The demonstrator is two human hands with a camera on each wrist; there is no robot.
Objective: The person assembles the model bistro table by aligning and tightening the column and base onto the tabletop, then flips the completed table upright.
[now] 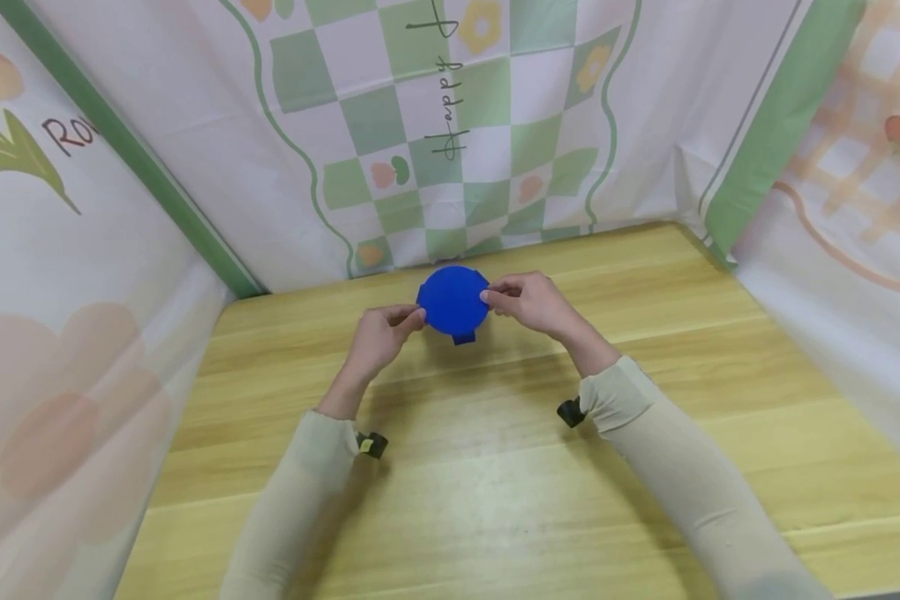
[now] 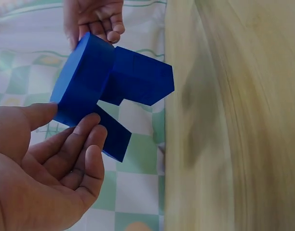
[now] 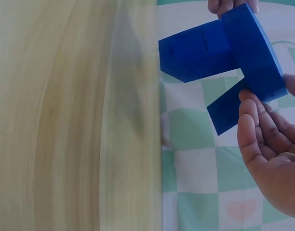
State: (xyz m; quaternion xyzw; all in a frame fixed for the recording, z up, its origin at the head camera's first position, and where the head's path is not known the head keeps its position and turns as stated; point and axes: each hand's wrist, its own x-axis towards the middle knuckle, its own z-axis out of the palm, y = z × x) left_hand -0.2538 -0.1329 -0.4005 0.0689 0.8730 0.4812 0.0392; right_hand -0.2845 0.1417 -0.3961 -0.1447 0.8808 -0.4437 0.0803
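Note:
A blue object like a small stool [image 1: 453,300], with a flat round top and short, wide legs, is held just above the table near its back edge. The left hand [image 1: 378,340] pinches its left rim between thumb and fingers. On the opposite rim, the right hand [image 1: 537,305] has a similar pinch. Two blue legs [image 2: 142,77] show clearly in the left wrist view, pointing toward the tabletop. From the right wrist view, the right fingers [image 3: 251,108] lie against the underside by one leg, with the thumb on the top's edge.
The wooden table [image 1: 487,492] spreads in front of the person. A green-and-white checked curtain [image 1: 375,117] hangs right behind it, and printed cloth walls [image 1: 67,275] stand at both sides. Small black devices [image 1: 571,412] are worn at both wrists.

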